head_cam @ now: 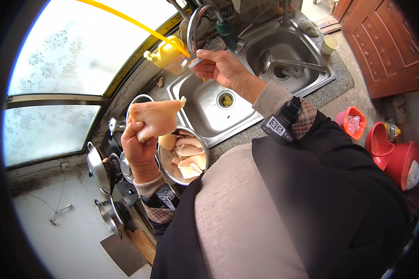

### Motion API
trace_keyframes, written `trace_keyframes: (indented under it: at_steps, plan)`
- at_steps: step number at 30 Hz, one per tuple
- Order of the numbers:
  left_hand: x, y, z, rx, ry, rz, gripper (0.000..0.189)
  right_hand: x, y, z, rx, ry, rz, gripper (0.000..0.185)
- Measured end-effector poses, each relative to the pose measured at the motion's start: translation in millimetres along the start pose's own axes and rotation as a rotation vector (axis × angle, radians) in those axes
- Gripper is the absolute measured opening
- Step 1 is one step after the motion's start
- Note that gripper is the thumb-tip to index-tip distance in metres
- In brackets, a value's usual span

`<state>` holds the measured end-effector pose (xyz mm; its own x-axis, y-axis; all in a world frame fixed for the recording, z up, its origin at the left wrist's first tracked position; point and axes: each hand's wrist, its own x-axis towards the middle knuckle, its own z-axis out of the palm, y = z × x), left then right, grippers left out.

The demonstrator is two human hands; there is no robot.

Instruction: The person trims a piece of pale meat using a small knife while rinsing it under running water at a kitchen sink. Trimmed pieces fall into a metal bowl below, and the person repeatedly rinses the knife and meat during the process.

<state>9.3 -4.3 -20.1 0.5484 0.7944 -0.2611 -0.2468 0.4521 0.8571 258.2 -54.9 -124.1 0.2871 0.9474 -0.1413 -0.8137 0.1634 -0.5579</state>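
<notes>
In my raised left hand [138,148] is a pale piece of what looks like pork skin [159,117], gripped by its lower left edge. Just below it stands a round steel basin [207,150] with several more pale pieces [188,153] inside. My right hand [221,68] is over the left sink bowl, close to the chrome gooseneck faucet [191,33]. Its fingers pinch a small grey metal tool [196,62]; the kind cannot be told. Beneath, the left sink bowl [202,115] has yellowish bits in its drain [227,100].
A ladle [293,62] lies in the right sink bowl [258,48]. A yellow jug [167,52] stands behind the sink, near a yellow hose [132,21]. Pans [99,169] crowd the left side. A paper cup [330,44] sits at the counter's right corner; red buckets [401,164] are on the floor.
</notes>
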Motion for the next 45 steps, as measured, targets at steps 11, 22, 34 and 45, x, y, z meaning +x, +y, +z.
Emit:
trace_keyframes:
  at_steps: [11, 22, 34, 45]
  plan:
    - [6, -8, -18, -0.043, 0.085, -0.023, 0.021, 24, 4, -57, -0.131, 0.316, -0.006, 0.019]
    - [10, -22, -31, 0.025, 0.184, -0.062, 0.023, 95, 23, -155, -0.595, 0.46, 0.051, 0.021]
    - [0, -22, -40, 0.006, 0.27, -0.055, 0.024, 110, 29, -184, -0.557, 0.358, 0.145, 0.022]
    - [-14, -21, -52, -0.045, 0.183, -0.098, 0.025, 121, 55, -204, -0.938, 0.432, -0.052, 0.024]
